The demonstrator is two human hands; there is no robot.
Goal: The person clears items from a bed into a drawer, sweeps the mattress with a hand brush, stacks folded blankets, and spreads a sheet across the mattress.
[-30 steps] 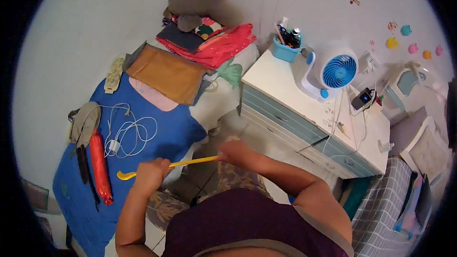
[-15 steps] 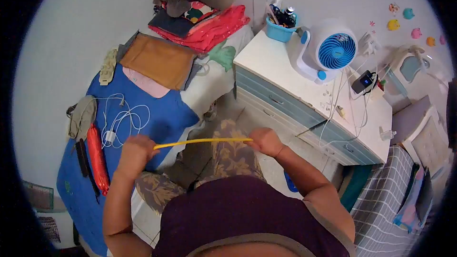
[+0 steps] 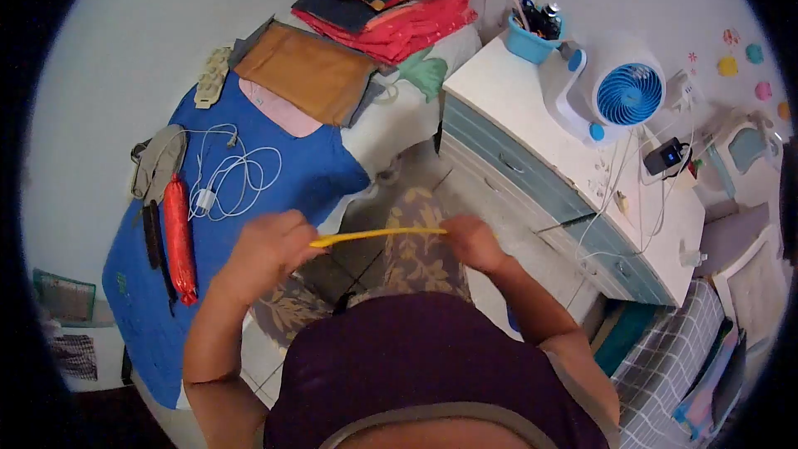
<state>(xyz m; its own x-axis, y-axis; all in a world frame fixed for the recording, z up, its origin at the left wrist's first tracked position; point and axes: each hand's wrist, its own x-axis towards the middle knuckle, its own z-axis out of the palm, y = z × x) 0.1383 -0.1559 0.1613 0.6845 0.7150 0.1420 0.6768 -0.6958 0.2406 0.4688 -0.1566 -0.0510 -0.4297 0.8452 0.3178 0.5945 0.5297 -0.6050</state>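
A narrow yellow strip stretches between my hands in front of my body, above the patterned trousers. My left hand is closed around its left end. At the other end, the fingers of my right hand are closed on it. The strip looks nearly straight and slightly wider near my left hand; no markings can be made out on it. To the left, on the blue bedding, lie a red wrapped bundle, a dark narrow case and a coiled white cable.
Folded brown cloth and red fabric are on the bed. At right stands a white-topped dresser with a fan, a blue basket and loose cords. A checked cover is at lower right.
My hands have come closer together, with my left hand moving right, so the visible yellow strip is shorter. The camera view has shifted, moving the bed and dresser within the picture.
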